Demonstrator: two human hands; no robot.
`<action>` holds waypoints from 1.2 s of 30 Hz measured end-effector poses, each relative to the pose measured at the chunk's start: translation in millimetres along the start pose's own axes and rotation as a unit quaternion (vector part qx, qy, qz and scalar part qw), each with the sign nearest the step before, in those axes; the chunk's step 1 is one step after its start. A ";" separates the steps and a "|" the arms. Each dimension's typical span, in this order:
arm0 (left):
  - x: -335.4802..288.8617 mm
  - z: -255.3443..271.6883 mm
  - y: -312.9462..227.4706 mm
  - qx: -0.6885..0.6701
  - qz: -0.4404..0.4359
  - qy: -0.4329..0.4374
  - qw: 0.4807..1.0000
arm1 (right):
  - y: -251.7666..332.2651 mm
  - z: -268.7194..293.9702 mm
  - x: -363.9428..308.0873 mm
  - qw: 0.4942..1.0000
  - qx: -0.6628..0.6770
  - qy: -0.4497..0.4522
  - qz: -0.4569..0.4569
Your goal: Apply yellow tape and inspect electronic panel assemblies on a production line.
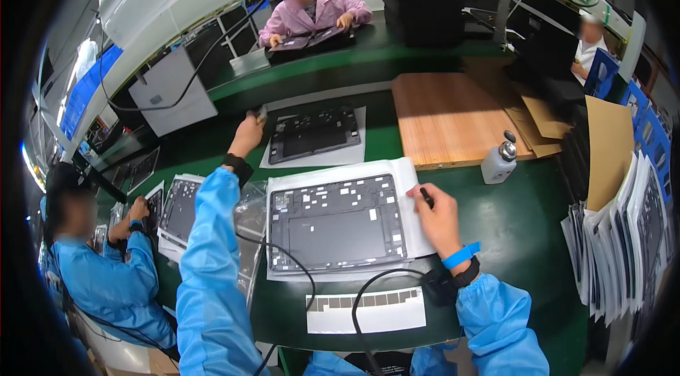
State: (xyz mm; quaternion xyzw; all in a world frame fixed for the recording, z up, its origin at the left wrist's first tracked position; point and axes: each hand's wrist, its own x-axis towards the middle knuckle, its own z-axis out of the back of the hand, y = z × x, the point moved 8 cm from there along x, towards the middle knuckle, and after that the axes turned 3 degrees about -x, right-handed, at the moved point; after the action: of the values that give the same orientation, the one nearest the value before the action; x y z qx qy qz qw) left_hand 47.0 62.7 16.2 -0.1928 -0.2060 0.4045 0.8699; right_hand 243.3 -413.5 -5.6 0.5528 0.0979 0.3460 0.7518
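In front of me a dark tablet back housing [336,223] dotted with small white stickers lies on a stack of white sheets [412,234]. My right hand [438,219] is closed around a short black pen-like tool [426,197], its fingertips at the sheets' upper right edge. My left hand [248,133] reaches far forward, left of a second dark housing [315,136] on its own white sheet. Its fingers are closed on a small greyish thing too blurred to name. Nearer me lies a white label sheet [367,321] with a row of grey-brown stickers.
A wooden board [453,117] and a white pump bottle [499,162] stand at the right. Upright white-sheeted panels [623,241] fill the far right. Black cables [358,298] cross near me. Co-workers sit at left [106,270] and across [315,14]. Clear plastic [251,213] lies under my left arm.
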 end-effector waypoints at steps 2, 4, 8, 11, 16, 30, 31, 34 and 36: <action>-86.8 39.0 -94.3 -0.323 0.060 0.107 0.938 | 29.4 16.2 -3.0 0.995 0.050 -0.035 0.079; -159.1 38.4 -164.3 -0.456 0.035 0.170 0.873 | 46.3 31.3 8.8 0.994 0.098 -0.017 0.053; -263.1 31.8 -223.0 -0.482 -0.096 0.322 0.809 | 138.9 -3.6 -24.4 0.977 0.098 0.123 0.147; -297.6 17.9 -226.5 -0.492 -0.068 0.371 0.785 | 175.7 -53.7 -51.8 0.953 0.136 0.208 0.174; -295.1 18.0 -227.3 -0.440 -0.187 0.282 0.832 | 161.4 -70.8 -56.4 0.965 0.125 0.144 0.180; -209.4 16.1 -107.7 0.011 -0.280 0.184 0.942 | 120.7 -138.0 24.1 0.946 0.020 0.323 0.009; -209.4 15.0 -107.5 0.006 -0.278 0.184 0.943 | 114.5 -143.6 26.7 0.948 0.008 0.319 0.005; -210.5 11.4 -105.9 0.014 -0.276 0.198 0.940 | 106.3 -157.9 31.1 0.955 -0.028 0.296 0.014; -210.2 12.9 -106.0 0.014 -0.274 0.200 0.940 | 105.6 -162.1 31.8 0.959 -0.063 0.277 0.020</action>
State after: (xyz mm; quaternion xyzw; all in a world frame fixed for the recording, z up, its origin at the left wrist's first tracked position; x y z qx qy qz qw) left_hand -17.0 -163.3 37.7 -0.1936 -0.0665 0.1061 0.9731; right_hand 137.5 -254.0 36.8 0.3885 0.2689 0.5058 0.7217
